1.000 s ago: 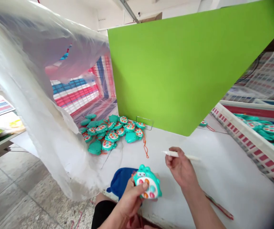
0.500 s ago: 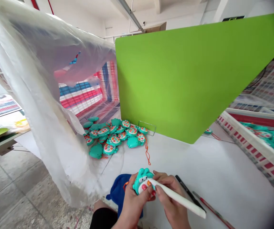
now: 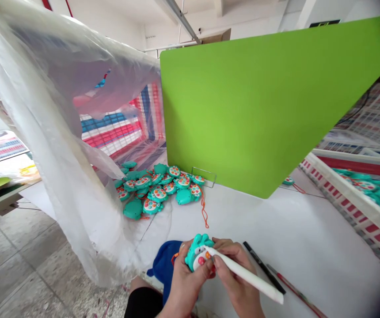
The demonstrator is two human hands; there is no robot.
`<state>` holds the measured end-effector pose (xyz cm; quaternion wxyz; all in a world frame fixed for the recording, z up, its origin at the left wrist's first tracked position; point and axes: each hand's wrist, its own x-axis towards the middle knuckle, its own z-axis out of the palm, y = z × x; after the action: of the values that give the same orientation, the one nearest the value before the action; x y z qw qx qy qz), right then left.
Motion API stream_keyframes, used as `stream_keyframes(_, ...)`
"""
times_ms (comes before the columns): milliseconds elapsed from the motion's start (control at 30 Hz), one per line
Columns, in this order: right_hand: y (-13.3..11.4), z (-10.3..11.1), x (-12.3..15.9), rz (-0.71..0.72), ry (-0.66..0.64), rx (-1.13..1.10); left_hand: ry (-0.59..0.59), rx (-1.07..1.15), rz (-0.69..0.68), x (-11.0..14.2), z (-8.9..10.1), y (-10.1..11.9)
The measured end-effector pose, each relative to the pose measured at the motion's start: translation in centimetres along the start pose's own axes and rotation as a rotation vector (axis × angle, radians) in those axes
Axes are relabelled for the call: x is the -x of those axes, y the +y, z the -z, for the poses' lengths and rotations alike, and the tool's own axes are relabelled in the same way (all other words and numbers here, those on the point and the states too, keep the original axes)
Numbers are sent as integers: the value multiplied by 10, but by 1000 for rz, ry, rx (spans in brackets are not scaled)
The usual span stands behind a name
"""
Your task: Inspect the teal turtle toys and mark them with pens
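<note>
In the lower middle of the head view, my left hand (image 3: 187, 280) is closed around a teal animal-shaped toy (image 3: 199, 251) with a white face and red and orange buttons. Its thumb presses on the toy's front. My right hand (image 3: 238, 274) grips a thick white pen-like stick (image 3: 249, 276), whose tip meets the toy near its eyes. Fingers of the right hand also lie against the toy's edge. An orange cord shows by my left hand. Beneath lies a dark blue cloth (image 3: 166, 260), partly covered by my left hand.
A pile of similar teal toys (image 3: 153, 185) lies ahead on the white table (image 3: 243, 221). Behind stands a green board (image 3: 259, 106). A black pen (image 3: 264, 267) and a red thin brush-like tool (image 3: 296, 291) lie right. A white crate (image 3: 352, 221) holds more toys; plastic sheeting (image 3: 60, 154) hangs left.
The toy has tilted slightly in my left hand, and the stick's tip has shifted a little closer to its eyes. Both hands keep their hold.
</note>
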<state>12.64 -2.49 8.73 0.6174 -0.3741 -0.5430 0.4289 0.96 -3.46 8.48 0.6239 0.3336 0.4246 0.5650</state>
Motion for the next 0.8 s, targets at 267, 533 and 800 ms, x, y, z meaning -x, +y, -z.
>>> stream_keyframes(267,0,1,-1,-3,0,-2,7,0,2,1,0,0)
stream_keyframes(533,-1,1,-2,59,-26,14,24,35,4,1,-4,6)
stream_keyframes(800,2,2,1,18,-35,-2,32,36,6,3,-3,6)
